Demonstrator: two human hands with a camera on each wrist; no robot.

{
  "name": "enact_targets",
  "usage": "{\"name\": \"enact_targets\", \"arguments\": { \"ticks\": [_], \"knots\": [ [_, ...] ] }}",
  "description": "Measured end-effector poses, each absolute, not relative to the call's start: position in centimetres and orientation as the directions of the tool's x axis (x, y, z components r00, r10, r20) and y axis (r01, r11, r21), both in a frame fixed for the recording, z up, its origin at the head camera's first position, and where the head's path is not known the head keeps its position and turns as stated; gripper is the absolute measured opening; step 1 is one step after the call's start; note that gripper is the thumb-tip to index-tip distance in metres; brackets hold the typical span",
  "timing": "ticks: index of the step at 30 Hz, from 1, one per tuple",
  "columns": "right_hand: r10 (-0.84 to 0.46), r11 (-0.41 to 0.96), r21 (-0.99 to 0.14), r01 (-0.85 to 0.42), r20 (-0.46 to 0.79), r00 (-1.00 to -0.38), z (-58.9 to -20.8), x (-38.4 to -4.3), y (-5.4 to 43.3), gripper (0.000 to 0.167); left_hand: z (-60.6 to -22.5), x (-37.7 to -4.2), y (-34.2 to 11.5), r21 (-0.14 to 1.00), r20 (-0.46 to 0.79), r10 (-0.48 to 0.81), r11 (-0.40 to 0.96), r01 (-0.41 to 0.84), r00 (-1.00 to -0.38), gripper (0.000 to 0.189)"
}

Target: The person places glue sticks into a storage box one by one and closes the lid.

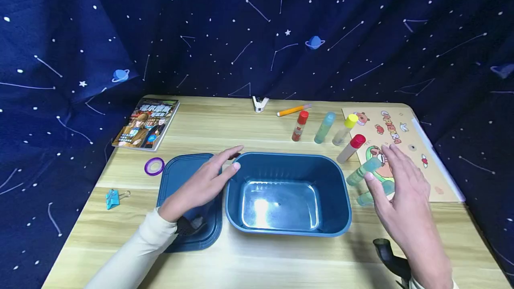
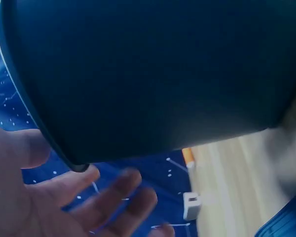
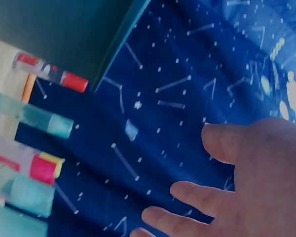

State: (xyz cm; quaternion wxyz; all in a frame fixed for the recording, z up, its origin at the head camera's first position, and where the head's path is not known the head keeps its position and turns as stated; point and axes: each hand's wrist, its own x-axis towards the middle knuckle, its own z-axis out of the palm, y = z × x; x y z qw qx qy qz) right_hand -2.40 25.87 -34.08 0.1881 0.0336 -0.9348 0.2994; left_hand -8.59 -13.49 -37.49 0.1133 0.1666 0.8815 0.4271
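Note:
A dark blue plastic bin [image 1: 287,231] stands on the table, its inside showing nothing but bare walls and floor. At its left rim is my left hand [image 1: 206,182], thumb and fingers spread loosely; whether it touches the rim I cannot tell. Beneath that forearm lies a matching blue lid [image 1: 180,177]. My right hand [image 1: 405,191] hovers right of the bin with relaxed, parted fingers and nothing in them. Close to it stand teal glue bottles [image 1: 363,171], a red-capped one [image 1: 351,148], a yellow-capped one [image 1: 345,129], another teal one [image 1: 325,127] and a smaller red-capped one [image 1: 300,126].
A capybara folder [image 1: 437,168] lies at the right. Farther back are an orange marker [image 1: 292,110] and a small white stapler-like item [image 1: 259,104]. On the left are a magazine [image 1: 146,124], a purple tape roll [image 1: 154,166] and a blue binder clip [image 1: 113,199].

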Motion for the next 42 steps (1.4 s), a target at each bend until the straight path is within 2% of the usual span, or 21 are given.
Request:
{"name": "enact_targets", "arguments": {
  "ticks": [3,6,12,18,22,25,29,37,39,42],
  "knots": [
    [0.126,0.789,-0.603,-0.114,0.34,-0.932,-34.6,-2.2,26.7,0.06,-37.8,-8.7,-13.7,0.824,-0.06,0.412,0.535,0.188,-0.909,0.049],
    [0.227,0.761,-0.649,-0.001,0.267,-0.937,-35.5,-1.9,27.6,0.059,-38.1,-8.7,-13.7,0.836,-0.057,0.427,0.515,0.191,-0.903,0.048],
    [0.377,0.638,-0.756,0.147,0.139,-0.916,-38.2,-1.4,29.0,0.059,-38.5,-8.7,-13.9,0.846,-0.072,0.438,0.503,0.178,-0.896,0.048],
    [0.444,0.588,-0.754,0.293,-0.001,-0.896,-40.1,-1.4,29.8,0.063,-38.5,-8.9,-13.8,0.848,-0.088,0.455,0.501,0.172,-0.886,0.048],
    [0.487,0.557,-0.76,0.335,-0.028,-0.873,-40.7,-1.4,29.8,0.05,-38.5,-8.9,-13.8,0.847,-0.096,0.455,0.504,0.168,-0.885,0.049],
    [0.489,0.552,-0.772,0.315,-0.006,-0.872,-40.7,-1.7,29.5,0.039,-38.5,-8.9,-13.9,0.847,-0.102,0.446,0.508,0.157,-0.889,0.048],
    [0.487,0.589,-0.751,0.299,0.035,-0.873,-39.8,-1.9,29.3,0.037,-38.5,-8.8,-14.1,0.848,-0.122,0.441,0.512,0.138,-0.889,0.049],
    [0.455,0.692,-0.696,0.193,0.212,-0.865,-33.6,-2.1,27.8,0.041,-38.6,-8.9,-14.3,0.861,-0.13,0.455,0.493,0.127,-0.881,0.05],
    [0.407,0.712,-0.692,0.121,0.266,-0.874,-31.9,-2.1,27.2,0.04,-38.7,-8.9,-14.2,0.859,-0.131,0.456,0.496,0.129,-0.88,0.05],
    [0.237,0.722,-0.684,-0.106,0.388,-0.891,-29.7,-2.3,26.1,0.043,-38.6,-8.8,-14.2,0.856,-0.135,0.456,0.501,0.128,-0.88,0.051]
  ]
}}
